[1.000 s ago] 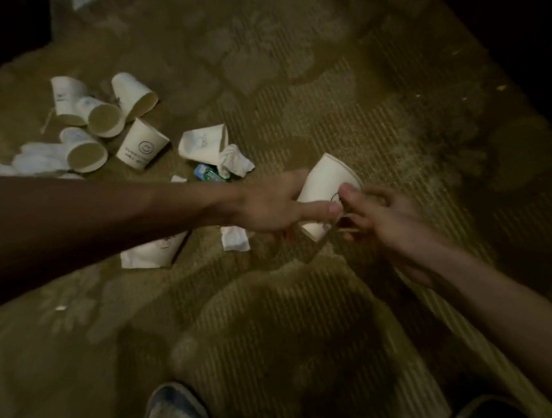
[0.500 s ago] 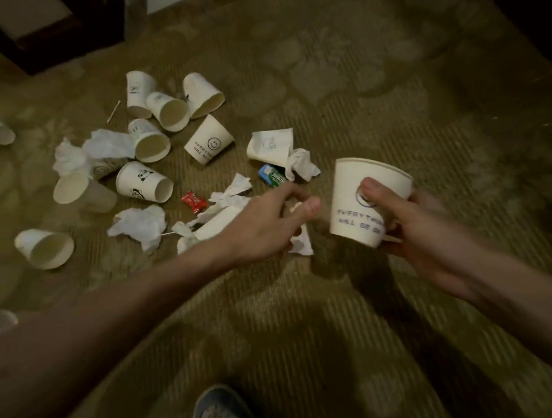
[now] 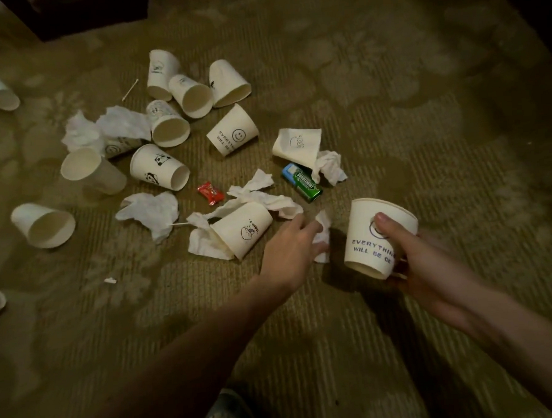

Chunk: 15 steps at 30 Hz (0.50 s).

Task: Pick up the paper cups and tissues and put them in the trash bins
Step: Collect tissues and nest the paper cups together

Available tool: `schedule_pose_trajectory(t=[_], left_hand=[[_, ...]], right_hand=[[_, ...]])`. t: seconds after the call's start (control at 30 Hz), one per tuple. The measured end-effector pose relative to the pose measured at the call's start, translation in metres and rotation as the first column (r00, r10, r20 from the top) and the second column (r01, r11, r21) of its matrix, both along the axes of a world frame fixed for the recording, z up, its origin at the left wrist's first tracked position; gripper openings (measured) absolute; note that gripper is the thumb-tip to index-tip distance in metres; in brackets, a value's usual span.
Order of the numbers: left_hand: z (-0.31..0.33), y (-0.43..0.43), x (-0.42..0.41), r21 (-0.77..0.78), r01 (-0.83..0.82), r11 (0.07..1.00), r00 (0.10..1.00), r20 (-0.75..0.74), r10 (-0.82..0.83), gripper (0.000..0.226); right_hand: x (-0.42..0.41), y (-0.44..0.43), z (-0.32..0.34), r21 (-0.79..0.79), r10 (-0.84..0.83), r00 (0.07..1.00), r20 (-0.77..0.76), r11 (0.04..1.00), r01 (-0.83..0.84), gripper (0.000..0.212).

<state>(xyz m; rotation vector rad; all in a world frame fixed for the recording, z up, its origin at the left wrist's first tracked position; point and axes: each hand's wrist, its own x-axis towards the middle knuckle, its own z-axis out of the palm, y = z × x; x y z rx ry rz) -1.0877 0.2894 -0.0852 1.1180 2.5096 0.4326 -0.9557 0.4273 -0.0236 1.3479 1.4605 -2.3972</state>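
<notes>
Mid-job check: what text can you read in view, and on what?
"EVERYTHIN / WILL BE O": white paper cup in the right hand, ends hidden.
"EVERYTH / WILL BE": lying white smiley paper cup.
Green packet, red wrapper, other cups: too blurred.

14 paper cups [image 3: 159,167], about 7 tissues [image 3: 150,209], 1 red candy [image 3: 210,193], 1 green gum pack [image 3: 305,185]

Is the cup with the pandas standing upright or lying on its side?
Lying on its side. The panda cup rests with its wall on the carpet, and its open mouth faces sideways.
</notes>
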Motion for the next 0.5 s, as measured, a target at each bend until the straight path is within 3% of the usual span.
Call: schedule_pose_trajectory(t=[0.13,0.23,0.4,0.5], left_hand=[[-0.004,-0.005,0.000,0.060,-0.012,0.998,1.000,0.008,0.011,0.025],[0.001,-0.006,0.006,0.145,-0.126,0.981,0.981,0.168,0.101,0.010],[0.032,0.016,-0.004,0.299,-0.410,0.862,0.856,0.453,0.250,0.016],[0.047,0.038,-0.024,0.343,-0.413,0.844,0.863,0.443,0.242,0.014]], right_hand=[[-0.001,-0.003,-0.005,-0.043,-0.016,1.000,-0.001,0.999,0.016,0.062],[-0.001,-0.004,-0.008,-0.076,-0.033,0.999,-0.010,0.997,0.032,0.062],[-0.002,0.001,-0.011,-0.137,-0.071,0.997,0.010,0.988,0.072,0.058],[0.000,0.009,-0.012,-0.134,-0.083,0.997,0.008,0.987,0.083,0.056]])
